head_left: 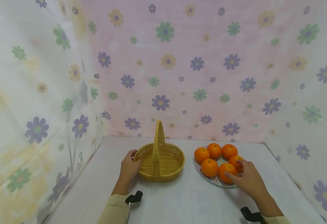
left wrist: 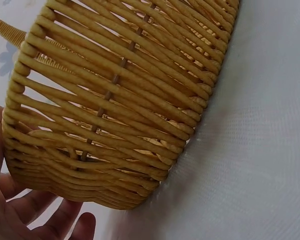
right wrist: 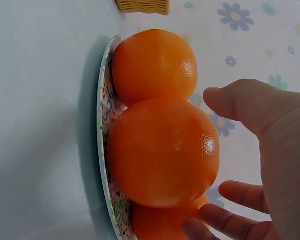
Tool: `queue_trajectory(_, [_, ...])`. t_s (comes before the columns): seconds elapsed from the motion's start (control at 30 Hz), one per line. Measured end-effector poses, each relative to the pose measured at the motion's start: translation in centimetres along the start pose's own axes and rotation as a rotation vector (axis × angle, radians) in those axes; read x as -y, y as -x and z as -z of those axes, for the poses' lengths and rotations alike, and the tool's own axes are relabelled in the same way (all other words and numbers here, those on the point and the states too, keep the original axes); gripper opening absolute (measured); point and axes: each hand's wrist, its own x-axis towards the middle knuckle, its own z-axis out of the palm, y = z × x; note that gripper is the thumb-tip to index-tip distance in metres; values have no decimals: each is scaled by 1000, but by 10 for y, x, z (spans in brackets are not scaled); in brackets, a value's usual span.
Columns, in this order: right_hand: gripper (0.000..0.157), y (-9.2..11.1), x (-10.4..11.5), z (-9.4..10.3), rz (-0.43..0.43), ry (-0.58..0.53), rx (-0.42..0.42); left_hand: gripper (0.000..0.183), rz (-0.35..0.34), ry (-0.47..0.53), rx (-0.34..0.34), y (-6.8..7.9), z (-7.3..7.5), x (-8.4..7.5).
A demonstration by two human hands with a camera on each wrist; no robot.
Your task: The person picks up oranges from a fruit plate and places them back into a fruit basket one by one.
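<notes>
A yellow wicker basket [head_left: 163, 178] with a tall arched handle stands on the table, nothing inside it. My left hand [head_left: 130, 166] grips its left end, thumb over the rim and fingers outside against the weave [left wrist: 115, 90]. To the right, a patterned plate [head_left: 215, 180] carries several oranges in a ring. My right hand [head_left: 248, 180] is at the plate's right front, thumb and fingers spread around the nearest orange [head_left: 227, 172]. In the right wrist view, a gap shows between the thumb [right wrist: 230, 102] and that orange; the fingertips reach close to the orange behind it.
White cloth covers the table [head_left: 169, 202]. Flower-printed fabric walls [head_left: 180, 77] enclose it at the back and on both sides. A strip of table lies between basket and plate. Each wrist wears a black camera mount [head_left: 135, 197].
</notes>
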Motion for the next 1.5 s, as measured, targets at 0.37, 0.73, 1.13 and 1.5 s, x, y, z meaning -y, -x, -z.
queue_trajectory(0.37, [106,1,2,-9,-62,-58,5,55,27,66,-20,-1,-1,3])
queue_trajectory(0.73, [109,2,3,-20,-105,-100,7,53,62,87,-9,2,1,1])
queue_trajectory(1.13, [102,3,6,-16,-101,-116,-3,52,63,84,-26,2,-1,5])
queue_trajectory(1.5, [106,5,2,-15,-105,-143,-43,53,63,75,-11,2,0,-2])
